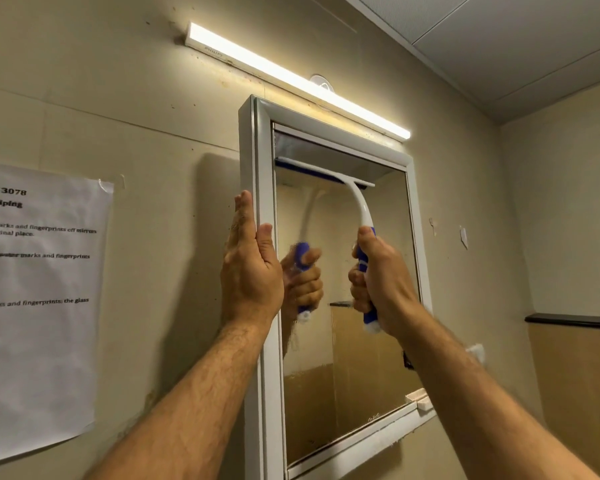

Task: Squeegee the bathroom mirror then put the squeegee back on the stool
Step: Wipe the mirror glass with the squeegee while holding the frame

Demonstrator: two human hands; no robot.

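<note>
From the head view, the right hand (383,278) is wrapped round the blue-and-white handle of the squeegee (355,216), whose blade lies flat across the mirror (361,341) near its top edge, reaching from the left side of the glass to about the middle. The left hand (248,268) has straight fingers pressed flat against the white mirror frame (257,150), holding nothing. The stool is out of view. To do this pass well, I would keep the blade edge fully against the glass and draw it straight down with even pressure, then overlap the next strip to cover the right half. The sheet of paper (39,306) on the wall reads "ID: 3078", "Wiping" and "marks and fingerprints" – the light bar (291,77) bears a faint word, too blurred to read
</note>
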